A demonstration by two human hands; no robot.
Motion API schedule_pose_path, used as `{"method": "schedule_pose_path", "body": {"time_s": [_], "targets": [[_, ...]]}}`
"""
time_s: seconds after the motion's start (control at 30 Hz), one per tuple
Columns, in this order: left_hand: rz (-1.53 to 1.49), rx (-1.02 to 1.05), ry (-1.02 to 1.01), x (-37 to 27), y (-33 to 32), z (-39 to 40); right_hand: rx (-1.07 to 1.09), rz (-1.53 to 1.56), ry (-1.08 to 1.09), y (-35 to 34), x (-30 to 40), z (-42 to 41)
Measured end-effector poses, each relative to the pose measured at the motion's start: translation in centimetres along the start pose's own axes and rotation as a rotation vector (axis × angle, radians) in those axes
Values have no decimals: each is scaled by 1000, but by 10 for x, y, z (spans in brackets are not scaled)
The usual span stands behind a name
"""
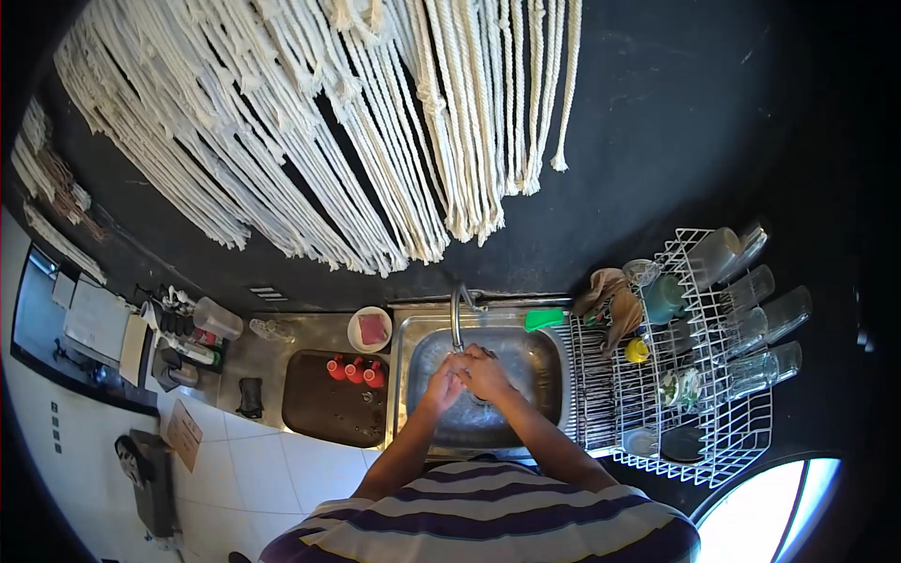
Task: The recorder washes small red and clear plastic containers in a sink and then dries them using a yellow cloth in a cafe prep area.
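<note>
My left hand [445, 386] and my right hand [481, 373] meet just below the spout of a curved metal faucet [456, 317], over a stainless steel sink [517, 422]. The fingers overlap, and whether anything is between them is hidden. Water shows in the basin around and under my hands. Left of the sink, a brown tray [327, 415] carries several small red cups [355, 369]. Behind the tray stands a white bowl [357, 340] with a pink sponge or cloth [373, 329] in it. A green item [544, 319] lies on the sink's back right rim.
A white wire dish rack [711, 436] with several glasses [747, 288] stands at the right, with a brown cloth [619, 310] and a yellow item [637, 350] near it. White rope fringe [457, 155] hangs on the dark wall. A black item [250, 397] lies at the counter's left.
</note>
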State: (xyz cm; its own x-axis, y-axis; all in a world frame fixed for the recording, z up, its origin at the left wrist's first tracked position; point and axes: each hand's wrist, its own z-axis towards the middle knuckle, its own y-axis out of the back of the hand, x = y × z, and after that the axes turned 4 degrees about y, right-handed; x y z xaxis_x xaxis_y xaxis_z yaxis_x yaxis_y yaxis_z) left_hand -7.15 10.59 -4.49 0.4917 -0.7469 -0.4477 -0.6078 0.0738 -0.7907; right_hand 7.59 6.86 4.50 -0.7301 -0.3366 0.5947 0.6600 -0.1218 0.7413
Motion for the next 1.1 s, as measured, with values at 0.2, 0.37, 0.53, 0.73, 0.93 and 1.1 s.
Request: {"method": "schedule_pose_path", "body": {"time_s": [0.2, 0.37, 0.53, 0.73, 0.93, 1.1], "targets": [[120, 36, 30, -2, -15, -22, 238, 462, -79, 6, -21, 1], [30, 227, 169, 15, 9, -2, 166, 166, -46, 12, -2, -7], [19, 159, 66, 7, 0, 6, -119, -31, 93, 8, 12, -29], [229, 129, 207, 8, 6, -13, -138, 141, -114, 28, 17, -49], [159, -17, 211, 21, -18, -12, 115, 188, -200, 11, -12, -47], [78, 187, 164, 26, 6, 0, 304, 238, -172, 17, -29, -25]]}}
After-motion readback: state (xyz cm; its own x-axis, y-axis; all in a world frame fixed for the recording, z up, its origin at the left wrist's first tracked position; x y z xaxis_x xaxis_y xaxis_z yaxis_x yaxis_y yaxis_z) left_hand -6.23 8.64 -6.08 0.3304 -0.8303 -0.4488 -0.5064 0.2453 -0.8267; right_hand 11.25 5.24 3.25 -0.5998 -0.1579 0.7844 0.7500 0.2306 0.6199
